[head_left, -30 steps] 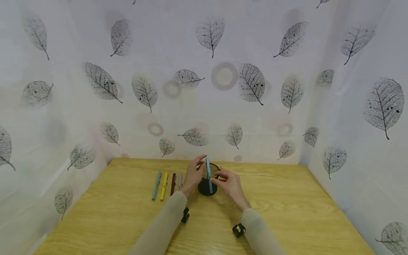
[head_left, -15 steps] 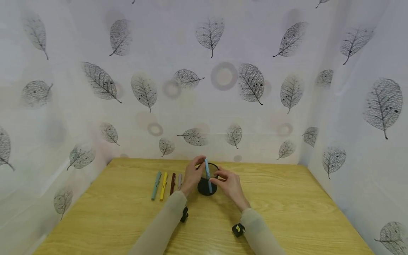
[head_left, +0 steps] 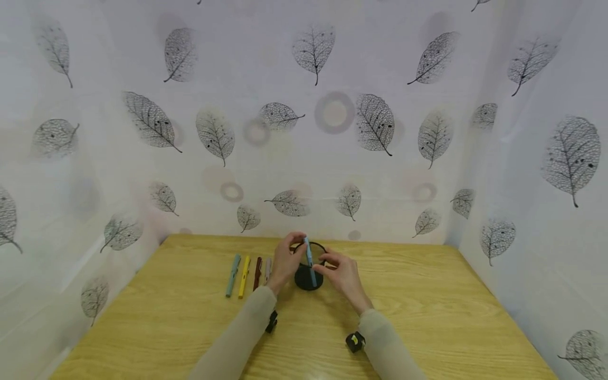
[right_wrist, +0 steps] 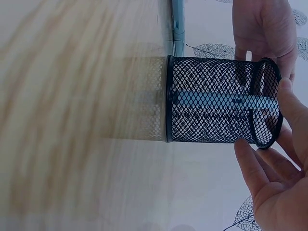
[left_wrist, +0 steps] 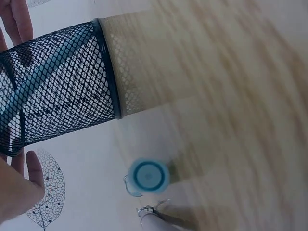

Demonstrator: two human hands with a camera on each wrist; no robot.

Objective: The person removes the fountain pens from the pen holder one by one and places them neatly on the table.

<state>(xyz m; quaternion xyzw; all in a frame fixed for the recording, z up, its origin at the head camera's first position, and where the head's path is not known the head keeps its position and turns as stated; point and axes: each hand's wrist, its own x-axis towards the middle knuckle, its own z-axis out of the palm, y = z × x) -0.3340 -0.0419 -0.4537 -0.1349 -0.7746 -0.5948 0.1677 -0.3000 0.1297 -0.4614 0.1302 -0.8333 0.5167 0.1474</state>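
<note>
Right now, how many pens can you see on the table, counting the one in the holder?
5. Four lie in a row left of the mesh holder: grey-blue pen, yellow pen, dark red pen, pale pen. The light blue pen stands in the holder.

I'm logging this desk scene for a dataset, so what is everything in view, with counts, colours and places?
Mesh pen holder: one, black, table centre, between the hands.
Light blue pen: one, standing tilted in the holder.
Pens on the table: four, grey-blue, yellow, dark red, pale, in a row left of the holder.
Table: one, light wood.
Backdrop: white with grey leaf print, on three sides.
Wrist cameras: two, black.
Left hand: at the holder's left side.
Right hand: at the holder's right side.
</note>
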